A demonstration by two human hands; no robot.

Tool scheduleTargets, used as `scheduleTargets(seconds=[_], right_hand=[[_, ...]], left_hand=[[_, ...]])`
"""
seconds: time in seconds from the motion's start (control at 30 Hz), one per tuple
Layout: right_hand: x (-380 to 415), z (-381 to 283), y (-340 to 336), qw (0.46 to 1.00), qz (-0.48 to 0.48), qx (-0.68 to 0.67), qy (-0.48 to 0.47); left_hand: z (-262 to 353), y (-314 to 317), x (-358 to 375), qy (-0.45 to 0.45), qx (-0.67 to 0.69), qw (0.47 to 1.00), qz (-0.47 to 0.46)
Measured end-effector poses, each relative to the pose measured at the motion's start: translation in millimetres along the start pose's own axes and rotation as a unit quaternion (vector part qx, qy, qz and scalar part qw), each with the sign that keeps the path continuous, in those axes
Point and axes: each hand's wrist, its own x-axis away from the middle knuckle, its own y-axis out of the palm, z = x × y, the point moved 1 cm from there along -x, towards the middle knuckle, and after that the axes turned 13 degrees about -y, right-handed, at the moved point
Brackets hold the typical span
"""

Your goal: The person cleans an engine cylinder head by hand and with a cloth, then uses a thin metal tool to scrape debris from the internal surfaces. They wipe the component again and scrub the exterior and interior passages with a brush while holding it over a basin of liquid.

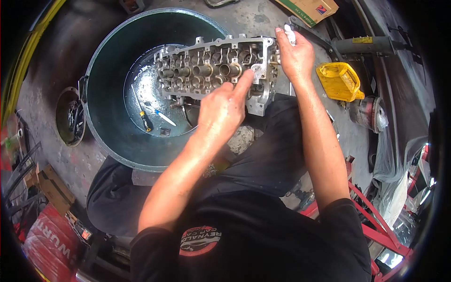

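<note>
A metal engine cylinder head [206,70] lies tilted across a big dark tub, its near end above my lap. My left hand [223,103] is over its near end, index finger stretched out to the metal and the other fingers curled. I see nothing held in it. My right hand [297,54] is closed at the right end of the cylinder head, with a crumpled white rag [290,35] showing between thumb and fingers. Whether those fingers also grip the metal is hidden.
The tub [105,120] has shiny liquid at its bottom, with a yellow-and-black screwdriver [144,120] and a white-and-blue tool [164,117]. On the right are a yellow jug [339,81] and a jack arm [361,45]. A cardboard box [310,9] is at the back.
</note>
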Motion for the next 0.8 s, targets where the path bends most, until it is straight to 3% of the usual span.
scheduleTargets(seconds=[0.17,0.67,0.7,0.8], right_hand=[[0.3,1.8,2.0,1.0,0.009,0.013,-0.006],[2.5,-1.8,-0.3,1.0,0.003,-0.006,-0.001],[4.1,-1.9,-0.5,1.0,-0.001,-0.004,0.001],[2.2,-6.1,-4.7,1.0,-0.004,0.0,0.007]], left_hand=[[-15.5,58.0,2.2,0.055,0.143,0.98,0.128],[-23.3,47.7,17.1,0.108,0.067,0.989,0.073],[-26.0,44.6,8.9,0.07,0.132,0.982,0.117],[-16.5,37.5,4.5,0.05,0.126,0.989,0.065]])
